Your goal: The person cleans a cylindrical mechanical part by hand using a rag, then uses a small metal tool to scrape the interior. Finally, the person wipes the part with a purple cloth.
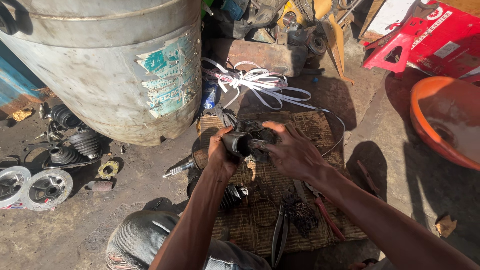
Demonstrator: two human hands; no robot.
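Both forearms reach forward: left hand in a closed grip around the axle joint, right hand fingers pinching its greasy end.

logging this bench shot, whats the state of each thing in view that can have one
left hand: closed around the axle joint
axle joint: held above the woven mat, splined shaft pointing left
right hand: fingers at the joint's open end, on a greasy black clump
woven mat: flat on the ground, dirty
pliers: lying on the mat, untouched
white strap: loose, tangled
orange basin: tilted on its side
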